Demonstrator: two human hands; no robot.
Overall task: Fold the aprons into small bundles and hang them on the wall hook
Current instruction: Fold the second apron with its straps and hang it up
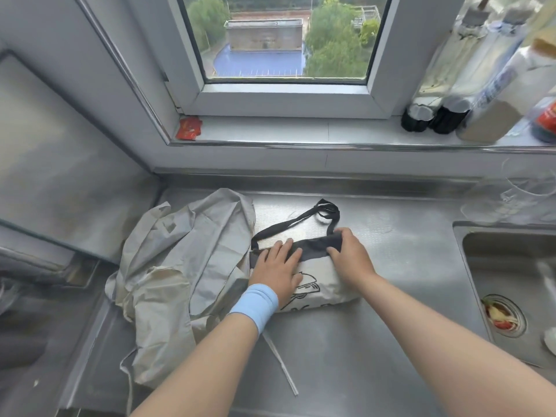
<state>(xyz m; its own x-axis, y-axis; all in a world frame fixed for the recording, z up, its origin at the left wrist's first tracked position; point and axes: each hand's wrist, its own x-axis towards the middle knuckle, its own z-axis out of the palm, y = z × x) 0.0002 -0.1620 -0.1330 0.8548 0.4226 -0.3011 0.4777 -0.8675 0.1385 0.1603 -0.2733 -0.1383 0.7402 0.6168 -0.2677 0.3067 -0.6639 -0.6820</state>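
Observation:
A folded beige apron with a black top band and a black line print lies in the middle of the steel counter. Its black neck strap loops out behind it. My left hand, with a light blue wristband, presses flat on the black band and the fold. My right hand grips the right end of the black band, fingers curled over it. A second beige apron lies crumpled in a heap to the left. No wall hook is in view.
A sink with food scraps in its drain sits at the right. Bottles stand on the window sill at the back right, a red packet at its left end. A loose beige tie trails on the counter.

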